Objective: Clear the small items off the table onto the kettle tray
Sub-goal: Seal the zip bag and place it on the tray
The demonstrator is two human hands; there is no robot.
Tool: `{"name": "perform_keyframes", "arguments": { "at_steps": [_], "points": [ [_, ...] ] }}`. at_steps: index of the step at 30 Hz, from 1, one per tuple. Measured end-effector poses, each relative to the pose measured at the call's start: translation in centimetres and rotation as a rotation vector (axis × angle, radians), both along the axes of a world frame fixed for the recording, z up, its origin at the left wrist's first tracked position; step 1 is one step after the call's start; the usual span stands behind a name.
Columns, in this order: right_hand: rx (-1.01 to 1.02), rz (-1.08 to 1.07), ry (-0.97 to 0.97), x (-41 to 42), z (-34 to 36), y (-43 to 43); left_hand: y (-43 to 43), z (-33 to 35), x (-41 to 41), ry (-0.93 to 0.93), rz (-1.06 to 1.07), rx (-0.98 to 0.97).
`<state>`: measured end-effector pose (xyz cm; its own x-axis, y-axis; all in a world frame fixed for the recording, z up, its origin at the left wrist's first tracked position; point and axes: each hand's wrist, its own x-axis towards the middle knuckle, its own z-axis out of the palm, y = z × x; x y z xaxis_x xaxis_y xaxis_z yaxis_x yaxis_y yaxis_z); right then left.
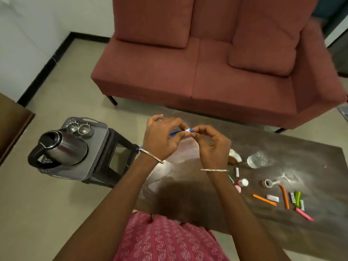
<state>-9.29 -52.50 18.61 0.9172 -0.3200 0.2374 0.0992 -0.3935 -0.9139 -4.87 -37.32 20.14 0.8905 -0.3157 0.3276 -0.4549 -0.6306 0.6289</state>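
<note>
Up top, both hands' fingers [185, 133] pinch one blue pen [174, 133]; two steel cups [79, 128] share the tray [98, 140].

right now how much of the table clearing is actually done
Barely started. The grey tray holds only the kettle and two steel cups. Both hands, left and right, pinch a blue pen. The orange sticks, green marker and tape roll remain on the table.

A red two-seat sofa [207, 63] with loose back cushions stands at the far side on dark legs. The floor [56, 213] is pale beige tile, and the white wall [37, 25] at far left has a black skirting [47, 66].
</note>
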Motion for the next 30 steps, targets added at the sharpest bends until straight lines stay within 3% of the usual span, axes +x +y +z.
{"name": "perform_keyframes", "arguments": {
  "at_steps": [12,19,24,28,30],
  "points": [
    [0.237,-0.050,-0.167,-4.8,6.5,-9.4,0.4,5.6,-7.1,-0.146,0.291,-0.069],
    [0.352,0.029,-0.184,-6.1,7.4,-9.0,1.2,6.9,-10.7,-0.115,0.365,-0.156],
    [0.436,0.143,-0.179,-6.1,8.0,-7.4,2.2,8.4,-13.2,0.020,0.348,-0.423],
    [0.561,0.259,-0.161,-6.5,8.5,-4.7,3.1,7.9,-14.7,0.285,0.275,-0.864],
    [0.585,0.310,-0.140,-6.7,8.8,-2.7,3.5,6.9,-15.2,0.391,0.274,-0.947]
  ]
}}
